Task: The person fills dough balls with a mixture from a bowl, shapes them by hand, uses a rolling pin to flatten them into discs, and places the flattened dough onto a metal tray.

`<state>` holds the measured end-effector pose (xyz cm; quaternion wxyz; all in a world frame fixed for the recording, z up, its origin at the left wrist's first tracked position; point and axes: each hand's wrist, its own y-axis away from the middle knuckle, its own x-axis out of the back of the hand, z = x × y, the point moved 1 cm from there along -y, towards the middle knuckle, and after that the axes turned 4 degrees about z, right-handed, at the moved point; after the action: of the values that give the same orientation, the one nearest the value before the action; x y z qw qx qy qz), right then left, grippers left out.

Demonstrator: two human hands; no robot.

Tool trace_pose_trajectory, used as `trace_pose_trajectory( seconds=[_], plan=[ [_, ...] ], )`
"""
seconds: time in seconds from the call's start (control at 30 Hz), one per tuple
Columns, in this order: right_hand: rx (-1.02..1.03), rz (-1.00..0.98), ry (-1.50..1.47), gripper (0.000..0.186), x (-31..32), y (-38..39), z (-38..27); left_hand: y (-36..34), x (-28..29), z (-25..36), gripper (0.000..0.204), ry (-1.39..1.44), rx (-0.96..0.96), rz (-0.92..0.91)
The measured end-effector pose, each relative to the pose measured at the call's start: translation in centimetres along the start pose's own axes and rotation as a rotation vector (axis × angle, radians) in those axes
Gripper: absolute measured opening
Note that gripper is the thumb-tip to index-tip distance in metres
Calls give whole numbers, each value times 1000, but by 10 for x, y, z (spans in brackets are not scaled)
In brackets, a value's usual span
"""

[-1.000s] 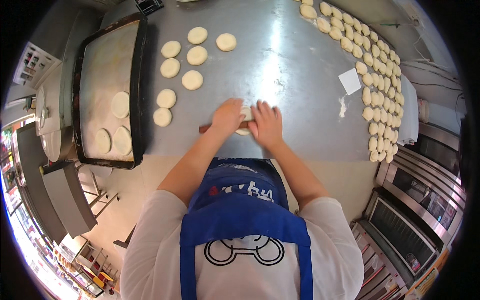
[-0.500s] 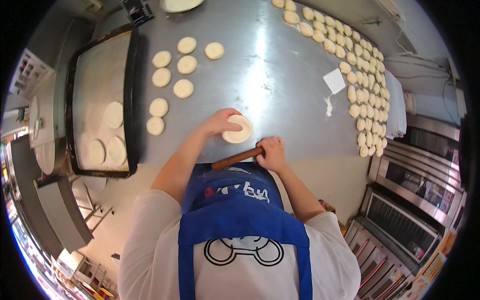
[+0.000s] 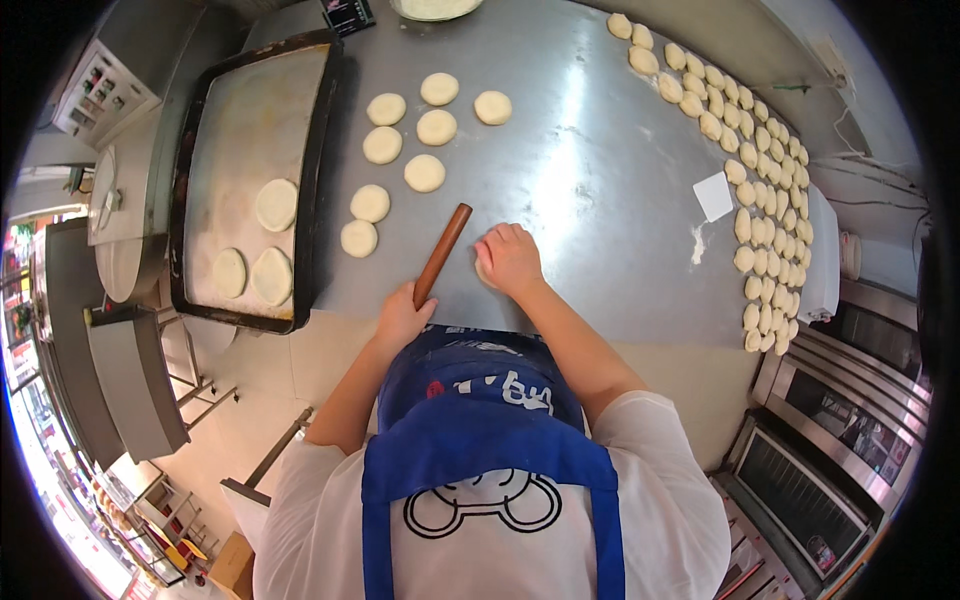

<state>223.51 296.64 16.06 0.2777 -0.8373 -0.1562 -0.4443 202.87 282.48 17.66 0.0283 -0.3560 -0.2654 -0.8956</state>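
Observation:
My left hand [image 3: 404, 318] grips a wooden rolling pin [image 3: 442, 255] at its lower end, its far end angled up and right. Just right of the pin, my right hand [image 3: 508, 258] has curled fingers on a pale dough piece [image 3: 484, 272], which it mostly hides at the bench's near edge. Several flattened dough rounds [image 3: 424, 172] lie beyond my left hand on the steel bench [image 3: 600, 260]. At the left, a dark-rimmed baking tray [image 3: 308, 180] holds three wider, flat rounds [image 3: 271, 277].
Rows of small dough pieces [image 3: 762, 228] line the bench's right side, beside a white scraper [image 3: 712, 197] and a flour patch [image 3: 697, 242]. A bowl [image 3: 435, 6] and a dark object [image 3: 347, 14] sit at the back. Steel ovens [image 3: 820, 420] stand lower right.
The rolling pin has passed to my left hand and now stands angled upward. My right hand has let go of it and covers the dough round that my left hand held half a second ago.

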Motion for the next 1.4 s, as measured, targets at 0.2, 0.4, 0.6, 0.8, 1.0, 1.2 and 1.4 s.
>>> trace_pose_trajectory(
  seconds=[0.2, 0.4, 0.6, 0.8, 1.0, 1.2, 1.4],
  plan=[
    [-31, -316, 59, 25, 5, 4, 0, 5, 13, 23, 38, -42, 43, 25],
    [-114, -75, 120, 60, 6, -3, -12, -10, -1, 42, 36, -247, -103, -31],
    [-265, 13, 191, 45, 43, 82, 11, -22, -22, 76, 53, -383, -479, 4],
    [-363, -32, 276, 38, 44, 30, 39, -80, -21, 94, 83, -588, -606, 183],
    [-339, 75, 217, 54, 43, 17, 57, -126, -10, 114, 82, -580, -713, 268],
    [-232, -100, 196, 67, 48, 73, 29, -44, -26, 68, 79, -599, -672, 66],
    [-240, 86, 260, 54, 40, -34, 79, -158, -6, 132, 75, -669, -787, 384]
  ],
)
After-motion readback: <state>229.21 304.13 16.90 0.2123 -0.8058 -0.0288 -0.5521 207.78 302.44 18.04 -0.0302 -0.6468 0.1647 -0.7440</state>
